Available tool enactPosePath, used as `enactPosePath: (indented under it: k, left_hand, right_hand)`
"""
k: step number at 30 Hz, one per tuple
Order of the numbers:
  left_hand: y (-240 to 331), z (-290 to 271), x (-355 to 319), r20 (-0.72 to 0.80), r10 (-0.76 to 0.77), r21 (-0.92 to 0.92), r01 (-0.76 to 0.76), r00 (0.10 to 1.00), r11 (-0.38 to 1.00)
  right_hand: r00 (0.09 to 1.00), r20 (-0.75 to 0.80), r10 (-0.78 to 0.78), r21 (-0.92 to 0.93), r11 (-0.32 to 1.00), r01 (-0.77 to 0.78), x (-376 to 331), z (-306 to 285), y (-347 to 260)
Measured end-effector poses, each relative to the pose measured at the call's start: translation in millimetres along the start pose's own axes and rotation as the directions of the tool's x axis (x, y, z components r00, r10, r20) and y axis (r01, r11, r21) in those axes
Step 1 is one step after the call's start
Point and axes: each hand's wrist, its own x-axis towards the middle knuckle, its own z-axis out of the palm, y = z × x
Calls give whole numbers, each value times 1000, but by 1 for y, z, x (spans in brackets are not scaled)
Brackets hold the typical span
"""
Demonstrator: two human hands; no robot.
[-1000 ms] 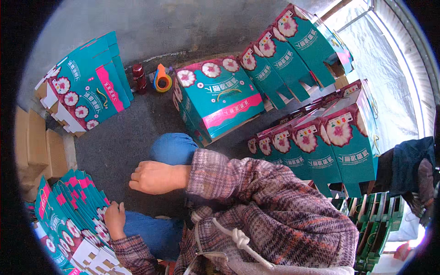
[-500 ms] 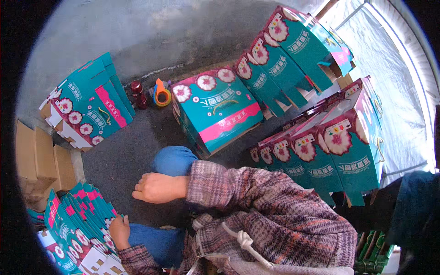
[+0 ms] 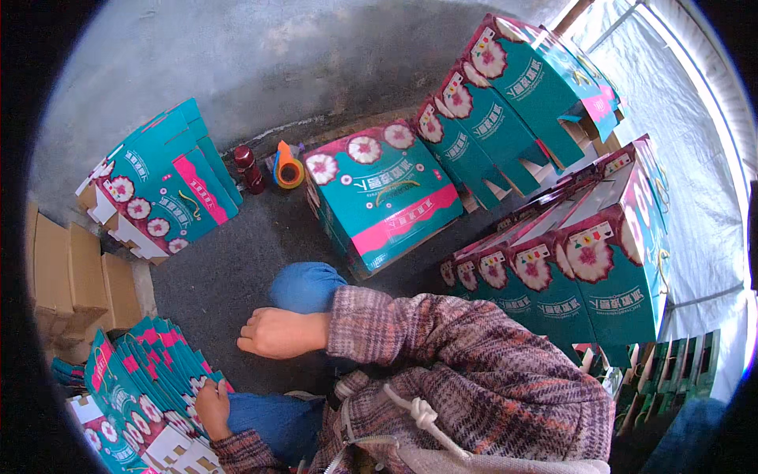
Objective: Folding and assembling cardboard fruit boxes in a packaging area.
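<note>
Plain brown cardboard pieces (image 3: 67,280) lie at the far left, well left of the teal made-up box (image 3: 384,193). Below them the left hand (image 3: 212,408) rests with fingers curled on the edge of a fanned stack of flat box blanks (image 3: 138,387), glossy teal with pink bands and flower prints. A second blank pile (image 3: 158,189) sits left of the box. The right hand (image 3: 272,332) is loosely closed, empty, just below it. Beside the box stand a dark bottle (image 3: 249,168) and an orange tape roll (image 3: 287,167); rows of finished cartons (image 3: 568,268) stand right.
</note>
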Motion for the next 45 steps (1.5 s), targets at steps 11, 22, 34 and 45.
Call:
enactPosePath:
  k: [11, 22, 34, 45]
  left_hand:
    - [7, -8, 3, -8, -4, -48, 3, 1000, 999]
    - [5, 13, 17, 11, 38, 39, -38, 999, 999]
    - [23, -21, -11, -487, -182, -133, 133, 854, 982]
    - [28, -16, -36, -458, -314, -130, 287, 831, 949]
  right_hand:
    - [1000, 24, 11, -22, 1000, -10, -3, 2, 1]
    - [998, -56, 21, 20, 1000, -20, -12, 1, 11]
    - [998, 70, -11, 24, 1000, 10, -2, -16, 12]
    - [974, 227, -29, -29, 999, 36, 3, -16, 1]
